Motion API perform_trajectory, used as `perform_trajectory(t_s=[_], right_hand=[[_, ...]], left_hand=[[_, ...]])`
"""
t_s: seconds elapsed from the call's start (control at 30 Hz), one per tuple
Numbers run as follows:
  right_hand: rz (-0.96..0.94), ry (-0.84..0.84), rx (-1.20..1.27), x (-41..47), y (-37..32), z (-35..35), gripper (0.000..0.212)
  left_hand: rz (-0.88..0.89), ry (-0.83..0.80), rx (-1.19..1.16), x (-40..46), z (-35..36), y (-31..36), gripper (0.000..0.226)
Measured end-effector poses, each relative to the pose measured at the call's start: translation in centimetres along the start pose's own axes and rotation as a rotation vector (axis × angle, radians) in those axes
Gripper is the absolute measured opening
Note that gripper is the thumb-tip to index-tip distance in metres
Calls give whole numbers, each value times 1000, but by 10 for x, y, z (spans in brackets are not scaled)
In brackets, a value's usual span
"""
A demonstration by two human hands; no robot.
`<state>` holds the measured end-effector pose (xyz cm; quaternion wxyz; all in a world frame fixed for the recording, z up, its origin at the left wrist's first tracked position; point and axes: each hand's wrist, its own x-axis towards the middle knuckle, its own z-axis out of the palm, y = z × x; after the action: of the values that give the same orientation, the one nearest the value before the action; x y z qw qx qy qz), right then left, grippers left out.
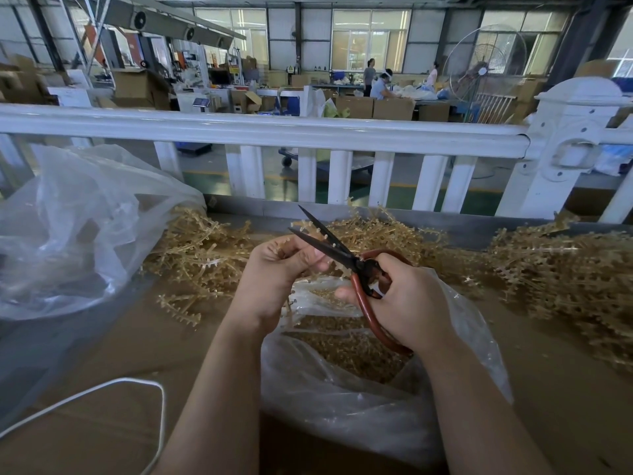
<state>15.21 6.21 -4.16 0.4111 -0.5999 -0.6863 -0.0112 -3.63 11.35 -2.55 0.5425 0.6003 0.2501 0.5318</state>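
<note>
Mid-trimming: the left hand (281, 269) pinches a tan sprue strip (287, 244) in its fingers over the clear bag (359, 399) of cut pieces on the desk (102, 406), while the right hand (407, 303) grips red-handled scissors (329, 245), blades apart, likely needing to close on the next stub

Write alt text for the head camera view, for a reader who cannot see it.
A person's right hand holds red-handled scissors, blades open, at a tan comb-like plastic strip pinched in the left hand. Below them lies an open clear bag of small tan pieces; heaps of similar strips lie on the table before a white railing.
</note>
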Motion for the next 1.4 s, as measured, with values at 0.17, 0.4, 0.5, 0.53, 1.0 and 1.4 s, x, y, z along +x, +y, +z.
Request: perform_trajectory(t_s=[0.17,0.4,0.5,0.53,1.0,1.4], right_hand=[[7,13,-3,0,0,0,61],[19,4,-73,-1,4,1,71],[19,-2,-60,0,4,1,66],[16,-2,-50,0,3,1,63],[7,-37,-54,2,2,-1,69],[24,-45,-57,1,0,1,71]], left_hand=[[-16,6,-23,0,1,2,8],[14,48,-59,-2,5,5,7],[17,61,-39,-2,6,7,5],[20,72,-20,-2,6,7,11],[-35,38,95,-1,3,4,11],[-67,-10,51,1,5,-2,5]])
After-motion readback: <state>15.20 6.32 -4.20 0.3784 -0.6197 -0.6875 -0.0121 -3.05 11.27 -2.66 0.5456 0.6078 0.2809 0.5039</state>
